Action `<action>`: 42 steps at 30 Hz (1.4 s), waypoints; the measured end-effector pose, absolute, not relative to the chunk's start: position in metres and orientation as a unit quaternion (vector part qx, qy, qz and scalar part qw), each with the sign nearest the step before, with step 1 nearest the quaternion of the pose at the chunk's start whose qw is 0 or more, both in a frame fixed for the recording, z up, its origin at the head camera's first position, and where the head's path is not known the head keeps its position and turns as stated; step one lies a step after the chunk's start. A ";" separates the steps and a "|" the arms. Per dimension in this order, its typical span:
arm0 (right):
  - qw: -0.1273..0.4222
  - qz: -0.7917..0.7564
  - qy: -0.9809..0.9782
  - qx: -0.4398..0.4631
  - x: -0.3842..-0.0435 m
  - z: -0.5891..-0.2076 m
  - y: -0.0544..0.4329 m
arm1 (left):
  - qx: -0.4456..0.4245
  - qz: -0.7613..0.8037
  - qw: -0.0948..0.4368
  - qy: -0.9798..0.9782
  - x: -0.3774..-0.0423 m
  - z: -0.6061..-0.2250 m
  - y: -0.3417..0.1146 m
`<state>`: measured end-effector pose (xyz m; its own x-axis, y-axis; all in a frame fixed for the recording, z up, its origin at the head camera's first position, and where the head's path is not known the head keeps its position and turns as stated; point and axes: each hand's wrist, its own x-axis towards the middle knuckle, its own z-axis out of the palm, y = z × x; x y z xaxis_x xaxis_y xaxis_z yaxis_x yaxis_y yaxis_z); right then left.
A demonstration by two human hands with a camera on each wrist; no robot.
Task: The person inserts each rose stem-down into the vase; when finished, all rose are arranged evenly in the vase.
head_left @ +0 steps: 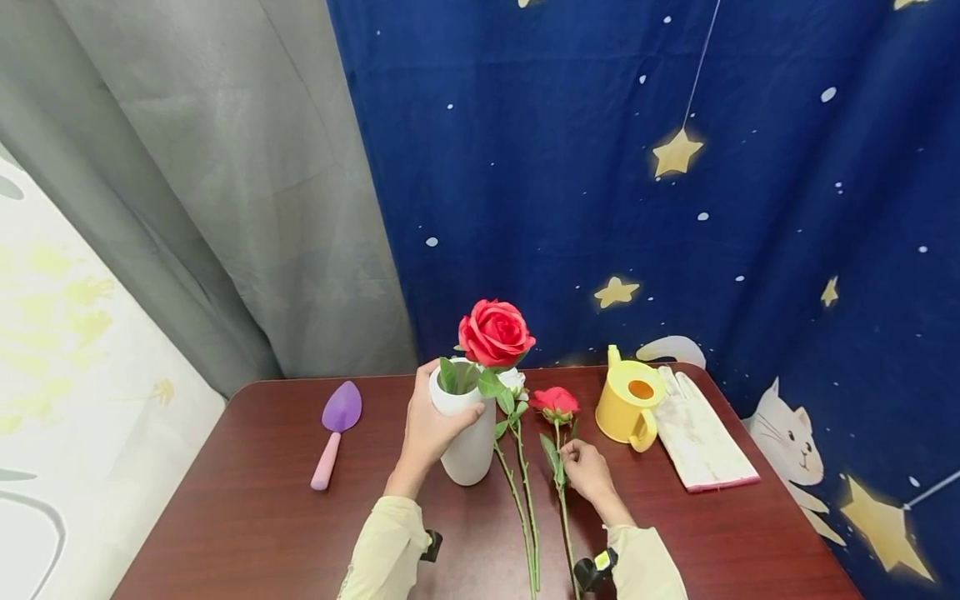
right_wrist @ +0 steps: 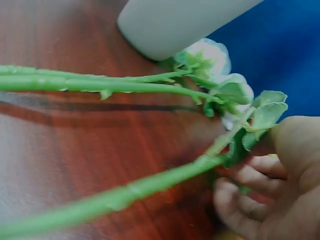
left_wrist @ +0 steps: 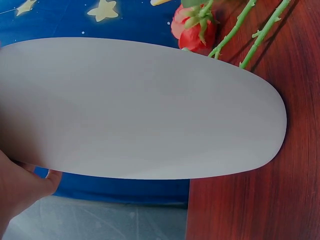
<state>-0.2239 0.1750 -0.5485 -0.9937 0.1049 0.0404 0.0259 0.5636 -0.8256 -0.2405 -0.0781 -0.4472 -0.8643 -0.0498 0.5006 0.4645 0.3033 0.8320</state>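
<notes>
Left of centre, low in the frame, the left hand [head_left: 431, 427] grips the upper part of a white vase [head_left: 468, 457] standing on the desk [head_left: 247, 492], a red rose [head_left: 495, 333] rising from its mouth; a steady hold seems best. Just right lie white flowers [head_left: 514, 381], partly hidden behind leaves [head_left: 492, 385], then a loose red rose [head_left: 555, 402] whose leafy stem [head_left: 566, 517] the right hand [head_left: 588, 471], lower right of centre, appears to pinch, ideally firmly, without bending the bloom. Leaves and blur obscure the exact fingertip contact, and the frame's bottom edge cuts off that stem.
</notes>
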 end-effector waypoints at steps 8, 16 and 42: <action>-0.020 0.549 -0.836 -0.004 -0.217 -0.542 0.185 | -0.128 -0.567 0.225 -0.782 -0.240 -0.446 -0.078; -0.043 0.653 -0.756 0.007 -0.208 -0.535 0.188 | -0.122 -0.557 0.237 -0.786 -0.241 -0.448 -0.078; -0.052 0.797 -0.597 0.080 -0.194 -0.528 0.208 | -0.120 -0.559 0.232 -0.787 -0.241 -0.448 -0.076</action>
